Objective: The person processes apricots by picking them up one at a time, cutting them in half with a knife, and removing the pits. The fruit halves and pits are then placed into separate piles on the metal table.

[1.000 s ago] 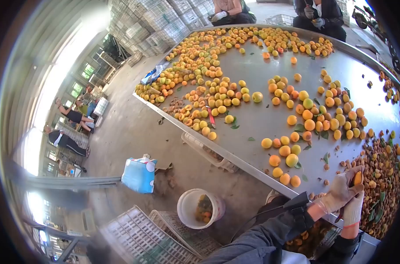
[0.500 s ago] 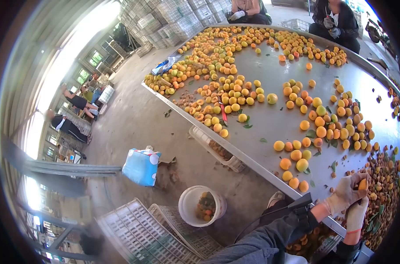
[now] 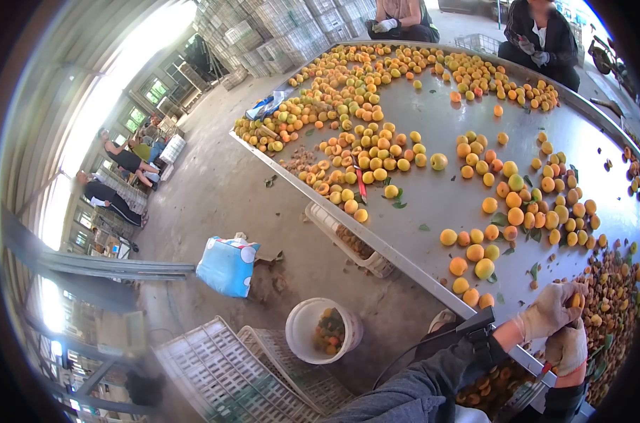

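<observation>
My left hand (image 3: 545, 312), in a pale work glove, is closed on an orange apricot (image 3: 577, 300) above the metal table's near right side. Just below it my right hand (image 3: 568, 347), gloved too, has curled fingers close to the apricot; what they hold is hidden. A small red piece shows beside the right wrist, too little to name. Around both hands lies a heap of brown pits and scraps (image 3: 609, 299) with leaves mixed in. Loose whole apricots (image 3: 484, 268) sit on the table left of the hands.
More apricots (image 3: 334, 113) cover the metal table's (image 3: 432, 116) far left, near a red-handled tool (image 3: 361, 185). On the floor stand a white bucket (image 3: 299, 337) with fruit, plastic crates (image 3: 228, 366) and a blue bag (image 3: 227, 266). Two people with gloved hands sit at the far edge.
My hands have shifted slightly, and the right wrist has turned, with a red piece now showing beside it. The apricot stays in my left hand. The whole view has shifted a little.
</observation>
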The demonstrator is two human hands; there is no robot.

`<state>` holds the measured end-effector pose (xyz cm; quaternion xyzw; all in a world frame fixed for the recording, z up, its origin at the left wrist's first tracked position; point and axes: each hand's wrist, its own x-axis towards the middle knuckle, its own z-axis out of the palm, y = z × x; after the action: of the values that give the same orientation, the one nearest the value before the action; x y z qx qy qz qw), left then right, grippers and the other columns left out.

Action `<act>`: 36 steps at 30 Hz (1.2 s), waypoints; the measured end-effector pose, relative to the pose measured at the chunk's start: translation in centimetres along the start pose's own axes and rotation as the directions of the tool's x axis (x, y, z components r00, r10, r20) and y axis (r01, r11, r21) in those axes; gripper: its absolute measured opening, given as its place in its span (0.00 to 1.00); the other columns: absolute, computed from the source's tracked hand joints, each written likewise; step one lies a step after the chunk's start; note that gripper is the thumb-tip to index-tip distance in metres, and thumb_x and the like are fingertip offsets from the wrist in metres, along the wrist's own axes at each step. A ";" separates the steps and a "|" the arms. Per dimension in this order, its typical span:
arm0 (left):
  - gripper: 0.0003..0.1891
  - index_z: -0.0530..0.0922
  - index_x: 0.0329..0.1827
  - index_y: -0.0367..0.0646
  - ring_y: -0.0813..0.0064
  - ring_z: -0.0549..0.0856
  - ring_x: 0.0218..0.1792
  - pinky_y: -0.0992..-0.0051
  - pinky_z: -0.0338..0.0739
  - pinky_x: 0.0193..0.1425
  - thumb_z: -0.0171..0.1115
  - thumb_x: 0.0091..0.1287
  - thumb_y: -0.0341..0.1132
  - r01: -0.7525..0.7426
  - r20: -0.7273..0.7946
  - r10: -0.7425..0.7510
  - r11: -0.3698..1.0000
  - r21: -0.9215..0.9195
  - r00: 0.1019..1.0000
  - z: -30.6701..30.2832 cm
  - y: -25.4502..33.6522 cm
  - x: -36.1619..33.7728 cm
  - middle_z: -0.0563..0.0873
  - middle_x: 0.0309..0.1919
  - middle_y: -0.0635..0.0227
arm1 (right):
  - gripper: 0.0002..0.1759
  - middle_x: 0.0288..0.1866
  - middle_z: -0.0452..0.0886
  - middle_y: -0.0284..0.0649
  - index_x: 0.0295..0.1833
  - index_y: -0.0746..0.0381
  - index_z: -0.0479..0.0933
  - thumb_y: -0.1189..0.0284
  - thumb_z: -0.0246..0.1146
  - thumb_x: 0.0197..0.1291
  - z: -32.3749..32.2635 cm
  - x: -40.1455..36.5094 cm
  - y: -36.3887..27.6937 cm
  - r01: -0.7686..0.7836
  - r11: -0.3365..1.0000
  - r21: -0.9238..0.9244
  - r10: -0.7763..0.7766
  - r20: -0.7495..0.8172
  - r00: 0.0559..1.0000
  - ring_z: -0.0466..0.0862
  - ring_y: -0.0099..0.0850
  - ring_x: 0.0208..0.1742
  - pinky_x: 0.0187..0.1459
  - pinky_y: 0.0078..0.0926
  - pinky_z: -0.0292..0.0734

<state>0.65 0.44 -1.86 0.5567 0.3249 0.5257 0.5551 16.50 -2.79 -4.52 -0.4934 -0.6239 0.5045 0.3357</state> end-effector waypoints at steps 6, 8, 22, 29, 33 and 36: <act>0.15 0.74 0.55 0.29 0.84 0.75 0.38 0.81 0.74 0.46 0.59 0.67 0.27 0.132 0.179 -0.090 0.962 -0.238 0.980 -0.5 1.4 -0.3 0.80 0.36 0.73 | 0.15 0.42 0.82 0.38 0.50 0.66 0.76 0.87 0.52 0.58 -0.3 -1.0 -3.6 0.007 0.978 -0.207 0.013 0.093 0.996 0.82 0.27 0.45 0.45 0.20 0.77; 0.17 0.74 0.57 0.29 0.84 0.75 0.39 0.81 0.74 0.46 0.59 0.68 0.29 0.134 0.118 -0.105 0.953 -0.271 0.987 0.5 0.4 0.0 0.80 0.37 0.73 | 0.14 0.40 0.81 0.36 0.50 0.67 0.76 0.85 0.52 0.60 -1.0 -0.6 -5.0 -0.147 0.987 -0.068 0.153 0.088 0.984 0.81 0.25 0.43 0.44 0.20 0.76; 0.20 0.76 0.58 0.43 0.65 0.86 0.39 0.69 0.80 0.43 0.62 0.61 0.33 0.202 0.009 -0.204 0.965 -0.165 0.979 0.3 0.7 -0.2 0.85 0.39 0.57 | 0.10 0.42 0.78 0.35 0.48 0.64 0.76 0.75 0.50 0.69 2.9 0.6 -7.2 -0.229 0.631 0.741 0.360 -0.019 0.933 0.81 0.26 0.42 0.38 0.24 0.78; 0.20 0.72 0.59 0.33 0.82 0.76 0.45 0.80 0.74 0.51 0.59 0.64 0.20 0.116 -0.046 -0.147 0.905 -0.409 0.988 -0.5 -0.4 1.1 0.79 0.43 0.71 | 0.12 0.33 0.78 0.35 0.49 0.64 0.76 0.76 0.55 0.60 -3.6 -3.5 -3.7 -0.086 0.974 -0.211 0.054 -0.153 0.987 0.80 0.26 0.31 0.30 0.27 0.77; 0.21 0.74 0.59 0.35 0.71 0.80 0.52 0.74 0.74 0.57 0.61 0.60 0.21 -0.294 -0.108 0.300 0.953 0.074 0.948 2.2 -4.4 0.8 0.82 0.49 0.60 | 0.11 0.34 0.76 0.34 0.49 0.65 0.75 0.74 0.57 0.61 -2.7 -2.6 -11.4 -0.225 0.953 0.205 0.278 -0.288 0.916 0.79 0.22 0.32 0.29 0.21 0.72; 0.23 0.75 0.60 0.44 0.56 0.77 0.55 0.64 0.73 0.58 0.62 0.59 0.27 -0.320 0.030 0.329 0.888 0.329 0.944 1.3 -3.4 0.2 0.77 0.53 0.54 | 0.12 0.37 0.77 0.31 0.50 0.64 0.75 0.70 0.58 0.63 -0.1 -0.2 -8.8 -0.035 0.998 0.053 0.056 -0.469 0.881 0.76 0.18 0.35 0.37 0.16 0.71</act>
<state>2.65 0.88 -4.89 0.6810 0.3180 0.5564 0.3543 14.22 -3.02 3.94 -0.6083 -0.5009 0.3910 0.4756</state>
